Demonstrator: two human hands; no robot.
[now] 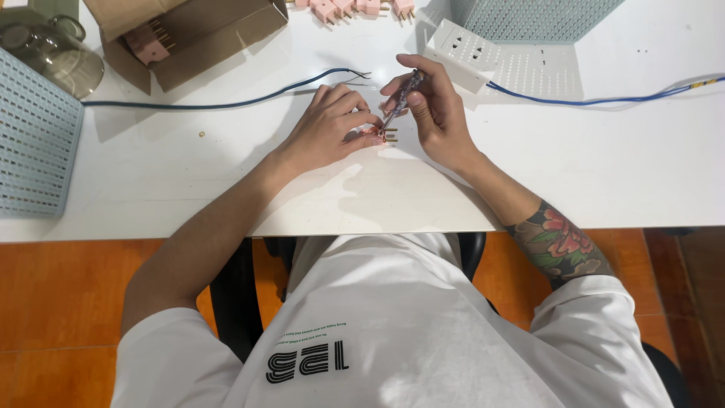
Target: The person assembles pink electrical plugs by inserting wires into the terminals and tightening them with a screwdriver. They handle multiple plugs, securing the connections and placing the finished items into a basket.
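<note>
While the left hand [328, 128] pins the pink plug [375, 134] against the white table [604, 174], its fingers are curled closed over the plug body, so only a pink edge and the brass prongs show. The right hand [430, 113] is closed in a pencil grip on a small screwdriver [399, 102], whose tip meets the plug just beside the left fingertips.

Handling, as a judgement:
- The plug looks light, rigid and small. Its smooth plastic body would probably slip under tool pressure, so grip it by the body sides and leave the prongs free.
- The prongs are stiff metal and a poor place to hold.
- The screwdriver is thin and light; hold it by the shaft near the top, as here.

Taking the plug as the landmark:
- Beyond it and to the left, a dark cable [226, 102] ends in bared wires close to the left hand.
- Beyond it and to the right lies a white power strip [462, 51], with a blue cable [604, 98] running off to the right.

Containers:
- Cardboard box [189, 34], far beyond the plug to the left: open, holding at least one pink plug; the rest of its inside is hidden.
- Pale mesh basket [34, 143], far left of the plug: contents cannot be seen.
- A second mesh basket [529, 17], beyond the power strip: contents likewise out of view.
- Loose pink plugs [355, 7] lie at the far table edge, in no container.
</note>
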